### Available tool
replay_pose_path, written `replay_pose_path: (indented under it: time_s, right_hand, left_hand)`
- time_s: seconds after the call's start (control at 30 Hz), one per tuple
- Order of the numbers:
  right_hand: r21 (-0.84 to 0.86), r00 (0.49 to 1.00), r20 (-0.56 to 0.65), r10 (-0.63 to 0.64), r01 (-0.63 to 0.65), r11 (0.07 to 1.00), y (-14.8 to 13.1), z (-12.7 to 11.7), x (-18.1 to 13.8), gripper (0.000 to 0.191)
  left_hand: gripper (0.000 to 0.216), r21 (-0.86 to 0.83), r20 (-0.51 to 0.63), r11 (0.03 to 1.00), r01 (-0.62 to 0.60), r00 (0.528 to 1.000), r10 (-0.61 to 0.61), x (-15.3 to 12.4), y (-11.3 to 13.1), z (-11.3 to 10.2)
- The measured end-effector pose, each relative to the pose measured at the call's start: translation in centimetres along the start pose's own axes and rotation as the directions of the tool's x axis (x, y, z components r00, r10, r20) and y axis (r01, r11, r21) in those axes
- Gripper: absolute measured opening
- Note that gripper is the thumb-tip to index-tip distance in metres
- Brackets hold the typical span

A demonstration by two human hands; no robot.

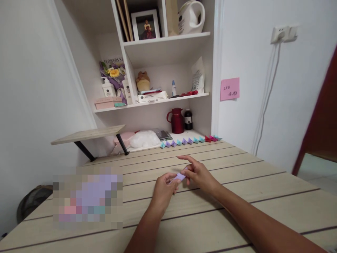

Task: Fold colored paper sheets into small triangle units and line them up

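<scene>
Apparently all-lilac paper (180, 176); dark-striped beige table (252, 182); teal, lilac, red folded pieces (190, 141); dark-red jug (177, 122)

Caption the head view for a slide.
Left hand and right hand hold purple paper over a table, a row of folded papers beyond.

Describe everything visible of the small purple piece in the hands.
The purple piece looks like folded paper, pale and narrow. It slants up toward the picture's right, over the slatted table, pinched between the fingers of the left hand and right hand. Fingers partly cover it, so its full shape is unclear.
</scene>
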State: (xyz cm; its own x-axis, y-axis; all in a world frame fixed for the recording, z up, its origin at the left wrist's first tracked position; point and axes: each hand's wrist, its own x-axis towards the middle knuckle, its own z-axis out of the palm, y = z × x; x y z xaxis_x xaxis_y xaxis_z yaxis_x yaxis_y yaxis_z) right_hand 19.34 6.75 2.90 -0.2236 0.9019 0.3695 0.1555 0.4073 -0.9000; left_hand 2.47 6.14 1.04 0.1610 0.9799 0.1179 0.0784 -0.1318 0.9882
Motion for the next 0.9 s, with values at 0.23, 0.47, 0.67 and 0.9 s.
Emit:
replay_pose_path:
  time_s: [0.23,0.47,0.67,0.9]
  right_hand:
    - [0.045,1.0,0.003,-0.03,0.03,0.999,-0.2,0.1,0.2,0.045]
    - [0.257,0.988,-0.152,0.013,0.027,0.966,0.2,0.2,0.8,0.051]
    - [0.354,0.976,-0.191,0.108,-0.035,0.935,0.6,0.3,1.0,0.045]
    - [0.364,0.994,0.005,0.105,-0.1,0.926,-0.3,1.9,0.3,0.038]
  left_hand:
    - [0.025,0.053,0.016,0.998,-0.026,1.0,0.025,-0.4,0.8,-0.4]
    - [0.03,-0.047,-0.011,0.998,-0.051,0.999,0.051,-0.8,1.3,-0.5]
    - [0.032,-0.185,-0.065,0.981,-0.055,0.997,0.044,-0.5,0.6,-0.9]
    - [0.033,-0.198,-0.096,0.978,-0.061,0.994,0.043,0.0,0.2,-1.0]
